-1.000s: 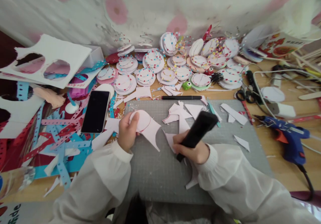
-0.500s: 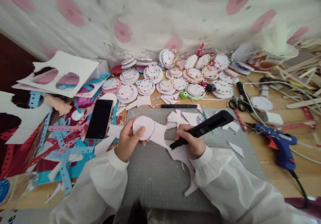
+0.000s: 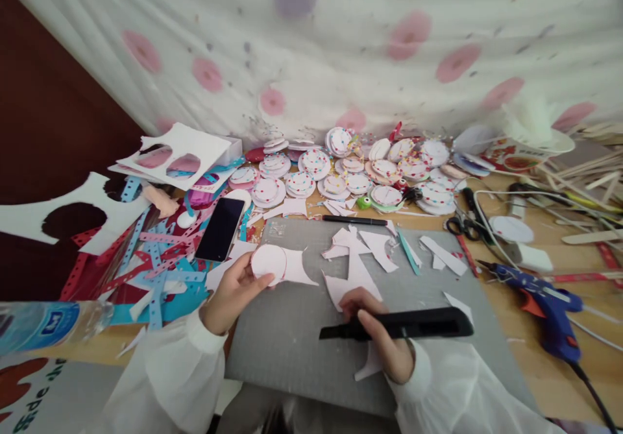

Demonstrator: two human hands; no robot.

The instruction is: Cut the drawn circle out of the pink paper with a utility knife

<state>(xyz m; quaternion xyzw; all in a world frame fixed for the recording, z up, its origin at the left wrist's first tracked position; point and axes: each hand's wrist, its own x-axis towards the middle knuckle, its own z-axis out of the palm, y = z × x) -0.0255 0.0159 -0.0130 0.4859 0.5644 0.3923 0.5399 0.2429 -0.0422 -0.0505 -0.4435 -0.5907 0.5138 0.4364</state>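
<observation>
Between the thumb and fingers of my left hand is a white card piece. A circle is outlined in red on it, and its right end has curved, cut edges. My right hand is closed around a black utility knife, whose tip points left, low over the grey cutting mat. White card offcuts lie just beyond my right hand, and one more shows below the knife. The two hands are apart, and the knife does not touch the card piece.
Rows of beaded white discs stand along the back. At left are a phone, punched strips and a plastic bottle. A blue glue gun, scissors and wooden sticks lie right. A black pen crosses the mat's far edge.
The card in my left hand is now separate from the larger offcut, which lies on the mat. My right hand has moved nearer with the knife. The camera view has shifted.
</observation>
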